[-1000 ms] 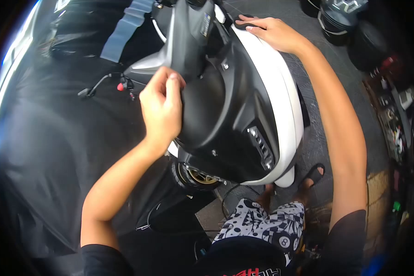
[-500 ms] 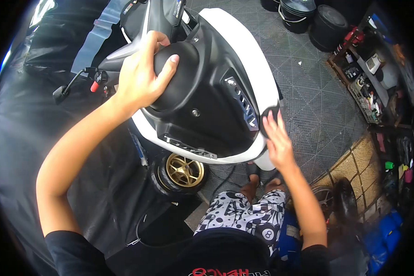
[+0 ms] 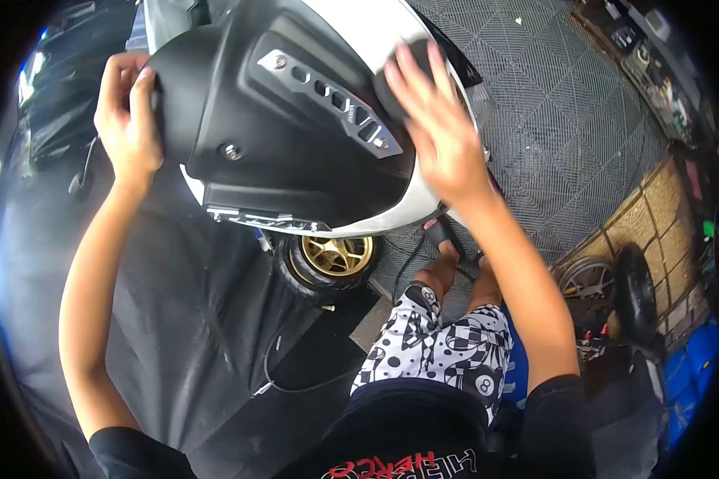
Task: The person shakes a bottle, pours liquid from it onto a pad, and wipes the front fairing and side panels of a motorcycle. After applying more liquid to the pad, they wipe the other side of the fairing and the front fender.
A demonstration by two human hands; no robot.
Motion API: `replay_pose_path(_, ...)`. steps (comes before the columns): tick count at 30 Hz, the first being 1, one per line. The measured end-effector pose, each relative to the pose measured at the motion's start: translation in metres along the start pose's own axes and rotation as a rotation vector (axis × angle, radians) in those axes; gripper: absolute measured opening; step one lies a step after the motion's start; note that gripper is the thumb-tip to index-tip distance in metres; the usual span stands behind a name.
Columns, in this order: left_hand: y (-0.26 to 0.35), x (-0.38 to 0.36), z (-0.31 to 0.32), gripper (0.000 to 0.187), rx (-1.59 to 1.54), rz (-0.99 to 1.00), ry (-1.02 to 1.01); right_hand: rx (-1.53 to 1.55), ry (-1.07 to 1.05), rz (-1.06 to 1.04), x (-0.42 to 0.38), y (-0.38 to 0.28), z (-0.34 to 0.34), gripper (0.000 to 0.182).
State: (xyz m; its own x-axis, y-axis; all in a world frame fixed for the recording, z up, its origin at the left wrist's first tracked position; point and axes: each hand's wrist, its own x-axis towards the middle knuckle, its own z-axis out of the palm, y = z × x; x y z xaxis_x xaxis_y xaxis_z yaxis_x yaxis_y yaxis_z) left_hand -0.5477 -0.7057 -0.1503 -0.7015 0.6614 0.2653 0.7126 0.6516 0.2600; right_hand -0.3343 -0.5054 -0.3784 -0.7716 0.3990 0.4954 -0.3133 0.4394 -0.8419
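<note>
A scooter with a black footboard panel (image 3: 295, 152) and white side trim (image 3: 351, 24) fills the upper middle. Its silver metal plate (image 3: 323, 96) is screwed onto the panel. My left hand (image 3: 129, 120) rests against the front edge of the black seat part, fingers curled over it and thumb on top. Under the spread fingers of my right hand (image 3: 439, 120) is a round black pad (image 3: 391, 92), pressed on the white trim at the right side. The palm side of my right hand is hidden.
A tire with a gold wheel (image 3: 335, 255) lies below the scooter on the black sheet (image 3: 176, 303). Further right are a grey wheel (image 3: 589, 279), tan tiles (image 3: 655, 215) and a shelf with small items (image 3: 655, 88). A black cable (image 3: 272, 375) runs near my legs.
The view has moved closer to the scooter, which now appears larger. My right hand and the black pad have moved up along the white trim. My left hand now holds the seat part's outer edge.
</note>
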Motion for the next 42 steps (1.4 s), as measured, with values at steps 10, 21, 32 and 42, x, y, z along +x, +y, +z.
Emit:
replay_pose_path(10,0.05,-0.009,0.005,0.017,0.062,0.156,0.107,0.021,0.284,0.398,-0.127,-0.043,-0.013,0.063)
replay_pose_path(21,0.13,-0.024,0.04,0.028,0.221,0.482,0.008,-0.196,0.656,0.33,-0.187,-0.035,-0.021,0.057)
replay_pose_path(32,0.128,-0.025,0.043,0.03,0.22,0.542,-0.001,-0.176,0.773,0.375,-0.236,-0.057,0.033,0.056)
replay_pose_path(42,0.137,-0.028,0.043,0.03,0.262,0.57,0.043,-0.189,0.747,0.238,-0.237,-0.069,0.033,0.055)
